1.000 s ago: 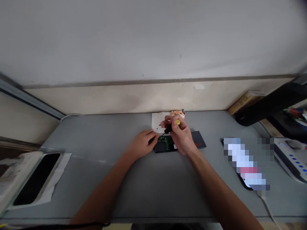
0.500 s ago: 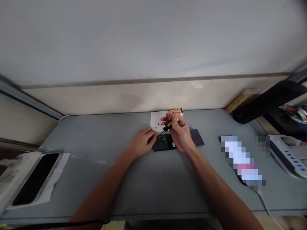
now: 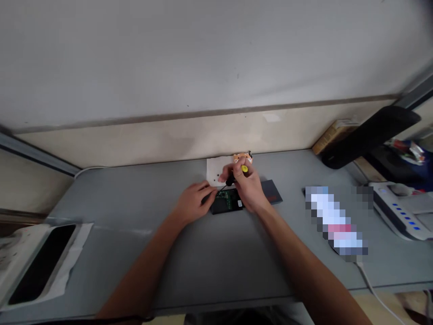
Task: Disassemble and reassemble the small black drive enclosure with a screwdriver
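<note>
A black case with a green circuit board (image 3: pixel 227 201) lies on the grey table. My right hand (image 3: pixel 248 185) grips a black and yellow screwdriver (image 3: pixel 230 181), its thin shaft slanting down to the board's upper left. Around the case's left end, my left hand (image 3: pixel 196 201) has its fingers pressed together near the screwdriver tip. Behind the case is a white paper (image 3: pixel 213 169) with several small dark pieces on it. A dark flat panel (image 3: pixel 271 192) rests to the right of the case, partly behind my right wrist.
An orange patterned item (image 3: pixel 242 157) sits beyond my right hand. To the right are a blurred-out phone (image 3: pixel 334 221) with a cable, a white power strip (image 3: pixel 399 212) and a black cylinder (image 3: pixel 368 137). A dark phone (image 3: pixel 43 264) lies at the left.
The whole view has shifted slightly, so things appear a little further left. Both hands keep nearly the same place at the case, and the screwdriver is still in my right hand.
</note>
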`<state>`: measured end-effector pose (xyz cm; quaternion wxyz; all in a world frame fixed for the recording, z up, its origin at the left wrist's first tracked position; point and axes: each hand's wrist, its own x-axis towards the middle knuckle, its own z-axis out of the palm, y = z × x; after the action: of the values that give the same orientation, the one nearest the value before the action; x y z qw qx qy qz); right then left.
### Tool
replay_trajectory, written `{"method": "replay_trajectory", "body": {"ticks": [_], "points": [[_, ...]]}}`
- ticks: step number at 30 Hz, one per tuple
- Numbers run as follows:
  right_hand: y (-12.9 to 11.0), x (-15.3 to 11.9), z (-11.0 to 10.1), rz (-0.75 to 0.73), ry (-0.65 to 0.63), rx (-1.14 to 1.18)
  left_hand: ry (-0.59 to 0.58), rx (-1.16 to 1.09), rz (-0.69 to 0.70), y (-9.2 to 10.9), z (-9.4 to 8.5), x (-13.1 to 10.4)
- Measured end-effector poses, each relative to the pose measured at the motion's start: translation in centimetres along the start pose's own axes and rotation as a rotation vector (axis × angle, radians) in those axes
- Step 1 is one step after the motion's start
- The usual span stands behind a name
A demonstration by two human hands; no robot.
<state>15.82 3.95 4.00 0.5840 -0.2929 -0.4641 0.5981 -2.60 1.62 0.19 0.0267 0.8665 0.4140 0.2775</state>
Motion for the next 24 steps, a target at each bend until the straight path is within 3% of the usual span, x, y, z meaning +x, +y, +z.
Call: {"method": "replay_trajectory", "body": {"ticks": [8, 17, 24], "points": [[0.0, 0.2, 0.4, -0.027, 0.015, 0.015, 0.015, -0.015, 0.001, 0.0, 0.0, 0.2], [0.1, 0.3, 0.3, -0.076, 0.135, -0.08, 0.007, 0.046, 0.021, 0.0, -0.2, 0.2], [-2.4, 0.2, -0.2, -0.075, 0.284, 0.149, 0.034, 0.101, 0.046, 0.2, -0.2, 0.1]]}}
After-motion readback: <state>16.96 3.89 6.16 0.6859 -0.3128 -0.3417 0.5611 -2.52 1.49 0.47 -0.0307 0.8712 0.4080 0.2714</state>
